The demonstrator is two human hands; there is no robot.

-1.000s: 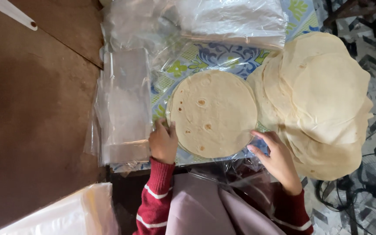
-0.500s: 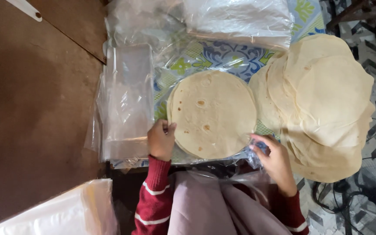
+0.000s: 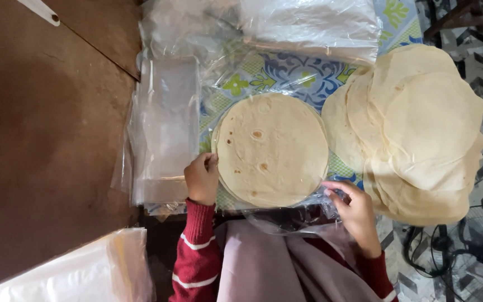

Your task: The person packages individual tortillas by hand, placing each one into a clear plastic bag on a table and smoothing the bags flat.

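Stack in hand: a round tortilla stack (image 3: 272, 150) lies flat at the frame's centre on clear plastic wrap (image 3: 286, 215) over a patterned cloth (image 3: 297, 75).
Left hand (image 3: 201, 179): fingers curled on the stack's left rim, gripping it, it seems.
Right hand (image 3: 353, 210): at the lower right rim, fingertips pinching the wrap; whether they touch a tortilla is unclear.
Key relation: the stack sits between both hands, slightly above them; being round, it has no long axis; the left hand is closer.
Nearby: loose tortilla heap (image 3: 420, 128) at right; plastic bags (image 3: 166, 128) at left.

Clear plastic bags (image 3: 166, 128) stacked left of tortillas (another stack (image 3: 314, 25) above).
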